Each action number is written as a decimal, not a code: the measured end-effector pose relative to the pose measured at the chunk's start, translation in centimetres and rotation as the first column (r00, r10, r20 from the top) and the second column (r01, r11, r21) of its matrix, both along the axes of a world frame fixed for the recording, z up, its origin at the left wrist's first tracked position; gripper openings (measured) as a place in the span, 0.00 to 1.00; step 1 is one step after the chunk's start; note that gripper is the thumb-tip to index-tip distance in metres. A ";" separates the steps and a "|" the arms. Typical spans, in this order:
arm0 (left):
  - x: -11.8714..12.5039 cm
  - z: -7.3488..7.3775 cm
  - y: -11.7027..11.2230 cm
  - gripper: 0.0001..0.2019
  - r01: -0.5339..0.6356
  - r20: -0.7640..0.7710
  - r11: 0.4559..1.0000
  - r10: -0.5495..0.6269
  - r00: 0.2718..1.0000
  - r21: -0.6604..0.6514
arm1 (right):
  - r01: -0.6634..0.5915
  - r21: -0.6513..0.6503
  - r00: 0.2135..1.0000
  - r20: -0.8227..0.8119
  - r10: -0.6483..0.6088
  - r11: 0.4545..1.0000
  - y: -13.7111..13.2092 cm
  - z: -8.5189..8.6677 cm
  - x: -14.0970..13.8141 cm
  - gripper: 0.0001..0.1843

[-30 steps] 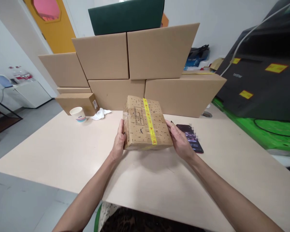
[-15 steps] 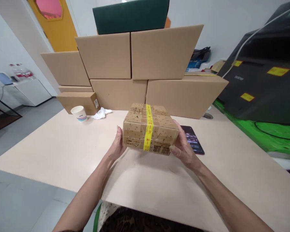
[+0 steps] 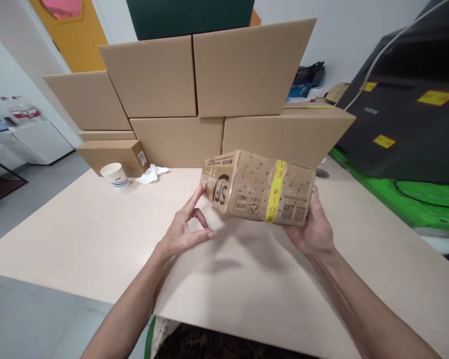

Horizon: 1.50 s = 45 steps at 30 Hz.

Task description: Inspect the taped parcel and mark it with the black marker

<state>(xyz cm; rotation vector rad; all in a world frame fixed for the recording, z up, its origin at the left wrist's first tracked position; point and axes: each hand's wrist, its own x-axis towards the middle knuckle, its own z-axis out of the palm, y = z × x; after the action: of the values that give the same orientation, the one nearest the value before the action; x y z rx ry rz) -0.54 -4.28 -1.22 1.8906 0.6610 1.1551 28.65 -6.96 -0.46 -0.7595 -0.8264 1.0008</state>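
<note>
A small brown cardboard parcel [image 3: 258, 187] with a yellow tape band and black print is lifted above the beige table [image 3: 78, 239], tilted with one long side facing me. My right hand [image 3: 314, 232] grips it from under its right end. Just left of the parcel, my left hand [image 3: 183, 232] has its index fingertip touching the left end while the other fingers are curled loosely and hold nothing.
Large plain cardboard boxes [image 3: 209, 99] are stacked along the table's far edge, with a dark green box [image 3: 187, 15] on top. A paper cup [image 3: 114, 174] and a crumpled white tissue [image 3: 151, 174] lie far left. A black printer [image 3: 407, 114] stands at right.
The parcel has been raised, shifted right and turned so its long side faces me. My left hand has let go of its left side. The phone on the table is now hidden.
</note>
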 end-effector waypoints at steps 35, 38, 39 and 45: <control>0.2 0.5 0.3 0.29 -0.406 0.256 0.853 0.493 0.831 -0.327 | -0.180 -0.069 0.927 0.321 0.193 0.981 -0.8 -1.6 -0.7 0.31; 0.0 0.6 0.1 0.30 -0.337 0.239 0.904 0.399 0.885 -0.263 | -0.160 -0.043 0.933 0.321 0.165 0.986 -0.8 -1.6 -0.7 0.31; -0.1 0.5 0.1 0.32 -0.303 0.229 0.924 0.354 0.907 -0.233 | -0.156 -0.036 0.936 0.313 0.159 0.987 -0.8 -1.6 -0.7 0.31; -0.3 -0.2 -0.1 0.54 -0.126 0.171 0.990 0.134 0.976 -0.062 | -0.190 -0.020 0.933 0.307 0.187 0.982 -1.0 -0.7 -0.6 0.38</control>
<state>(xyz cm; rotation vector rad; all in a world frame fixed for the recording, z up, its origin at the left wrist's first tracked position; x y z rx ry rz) -0.88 -4.36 -1.46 1.7010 0.7175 1.3572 28.06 -7.97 -1.18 -0.8517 -1.1926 1.0619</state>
